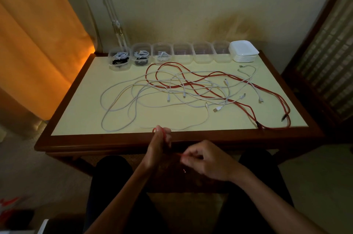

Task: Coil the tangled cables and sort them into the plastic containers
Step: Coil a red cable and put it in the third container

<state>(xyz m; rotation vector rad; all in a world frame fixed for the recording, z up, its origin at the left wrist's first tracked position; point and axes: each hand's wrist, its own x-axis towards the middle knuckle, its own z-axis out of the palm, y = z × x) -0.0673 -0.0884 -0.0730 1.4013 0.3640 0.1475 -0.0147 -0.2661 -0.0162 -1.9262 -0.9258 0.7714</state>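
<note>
While the left hand (pixel 159 144) pinches a red cable (pixel 210 81) loop at the counter (pixel 76 119) edge and the right hand (pixel 202 159) pinches its strand, coiling is starting (most of it lies tangled among white cables (pixel 133 100)); next, draw slack free toward the containers (pixel 183 52).

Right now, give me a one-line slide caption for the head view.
Both hands wind a red cable at the table edge; three of six clear containers already hold coils.

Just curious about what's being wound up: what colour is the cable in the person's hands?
Red. The head view shows the red cable looped around the left hand.
</note>
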